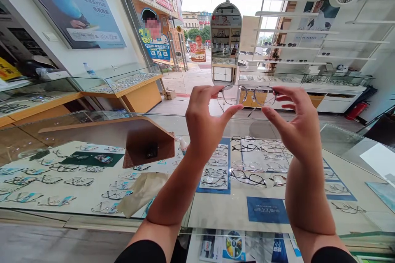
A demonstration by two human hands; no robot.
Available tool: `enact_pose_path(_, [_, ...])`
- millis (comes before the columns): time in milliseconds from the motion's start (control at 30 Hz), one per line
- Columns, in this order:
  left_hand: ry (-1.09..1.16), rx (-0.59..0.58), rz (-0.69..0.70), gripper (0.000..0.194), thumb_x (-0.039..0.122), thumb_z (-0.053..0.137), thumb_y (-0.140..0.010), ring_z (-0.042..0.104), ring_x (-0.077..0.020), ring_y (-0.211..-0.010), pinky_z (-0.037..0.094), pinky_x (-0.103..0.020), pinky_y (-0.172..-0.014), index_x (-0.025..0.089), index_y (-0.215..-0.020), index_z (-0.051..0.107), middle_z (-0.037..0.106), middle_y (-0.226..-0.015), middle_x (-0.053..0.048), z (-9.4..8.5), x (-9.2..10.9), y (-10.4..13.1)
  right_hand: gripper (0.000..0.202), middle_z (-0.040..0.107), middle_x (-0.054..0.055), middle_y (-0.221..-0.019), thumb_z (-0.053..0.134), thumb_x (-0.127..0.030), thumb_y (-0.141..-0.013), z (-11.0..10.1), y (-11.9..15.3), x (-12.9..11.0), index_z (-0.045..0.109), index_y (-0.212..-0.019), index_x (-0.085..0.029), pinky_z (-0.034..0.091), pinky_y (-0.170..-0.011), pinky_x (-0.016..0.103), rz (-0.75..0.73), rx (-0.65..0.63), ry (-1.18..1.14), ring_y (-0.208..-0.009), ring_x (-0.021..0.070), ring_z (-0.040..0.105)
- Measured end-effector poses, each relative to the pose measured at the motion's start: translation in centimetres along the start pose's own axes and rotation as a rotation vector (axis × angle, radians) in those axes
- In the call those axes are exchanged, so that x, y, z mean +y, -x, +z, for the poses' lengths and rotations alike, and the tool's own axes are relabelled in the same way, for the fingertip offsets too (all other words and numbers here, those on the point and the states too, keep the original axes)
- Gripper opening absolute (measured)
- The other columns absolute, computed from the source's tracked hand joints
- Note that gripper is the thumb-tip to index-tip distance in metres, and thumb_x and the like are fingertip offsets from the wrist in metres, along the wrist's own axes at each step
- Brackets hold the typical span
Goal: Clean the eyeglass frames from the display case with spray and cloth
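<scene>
A pair of round, thin-rimmed eyeglasses (253, 97) is held up level above the glass counter, at about the height of the far showcases. My left hand (205, 117) grips the left end of the frame between fingers and thumb side, its thumb stretched below the left lens. On the other end, the fingers of my right hand (294, 119) close at the hinge, with the thumb under the right lens. One temple hangs down behind the lenses. Beneath my hands, several eyeglass frames (248, 177) lie in rows inside the counter.
A brown wooden box (149, 144) and a beige cloth (143, 191) rest on the glass counter (216, 213) at left. A small white bottle (183, 145) stands near my left forearm. Across the floor are an arched mirror (226, 41), showcases (135, 96) and a red fire extinguisher (356, 110).
</scene>
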State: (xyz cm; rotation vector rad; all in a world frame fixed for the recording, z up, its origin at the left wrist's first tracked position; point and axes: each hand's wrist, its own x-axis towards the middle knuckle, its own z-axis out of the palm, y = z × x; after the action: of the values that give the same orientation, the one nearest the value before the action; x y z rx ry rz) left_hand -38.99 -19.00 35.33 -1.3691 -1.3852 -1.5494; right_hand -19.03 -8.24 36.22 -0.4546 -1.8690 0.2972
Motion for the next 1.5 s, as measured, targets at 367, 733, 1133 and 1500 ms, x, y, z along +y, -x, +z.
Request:
enact_pose_path(367, [0.063, -0.064, -0.057, 0.048, 0.034, 0.096, -0.083, 0.075, -0.0226, -0.103, 0.060, -0.033, -0.075, 0.024, -0.124, 0.072, 0.073, -0.117, -0.007, 0.8, -1.4, -0.1, 0.042, 0.070, 0.010, -0.131, 0.076, -0.043, -0.094, 1.1, -0.1, 0.3, 0.067, -0.134, -0.031, 0.059, -0.097, 0.052, -0.036, 0.051, 0.039, -0.115, 0.0316, 0.070])
enact_pose_path(733, [0.000, -0.018, -0.004, 0.048, 0.034, 0.095, -0.085, 0.071, -0.0245, -0.106, 0.062, -0.041, -0.091, 0.027, -0.125, 0.071, 0.071, -0.118, -0.008, 0.6, -0.6, 0.0, 0.046, 0.070, 0.011, -0.135, 0.076, -0.043, -0.094, 1.1, -0.2, 1.1, 0.066, -0.138, -0.030, 0.059, -0.096, 0.051, 0.007, -0.008, 0.043, -0.116, 0.0320, 0.071])
enact_pose_path(1133, [0.065, -0.083, -0.056, 0.050, 0.031, 0.096, -0.083, 0.075, -0.0244, -0.108, 0.062, -0.035, -0.078, 0.024, -0.124, 0.070, 0.075, -0.123, -0.009, 0.9, -1.5, 0.0, 0.042, 0.070, 0.011, -0.132, 0.077, -0.041, -0.094, 1.1, -0.1, 0.5, 0.066, -0.133, -0.031, 0.058, -0.097, 0.054, -0.025, 0.034, 0.068, -0.114, 0.0325, 0.070])
enact_pose_path(1500, [0.225, -0.184, -0.194, 0.050, 0.035, 0.094, -0.084, 0.078, -0.0231, -0.110, 0.062, -0.038, -0.087, 0.028, -0.123, 0.063, 0.081, -0.126, -0.007, 1.0, -2.0, -0.2, 0.040, 0.070, 0.010, -0.130, 0.077, -0.043, -0.095, 0.8, 0.1, -0.1, 0.065, -0.131, -0.031, 0.058, -0.101, 0.054, -0.034, 0.038, 0.054, -0.119, 0.0329, 0.068])
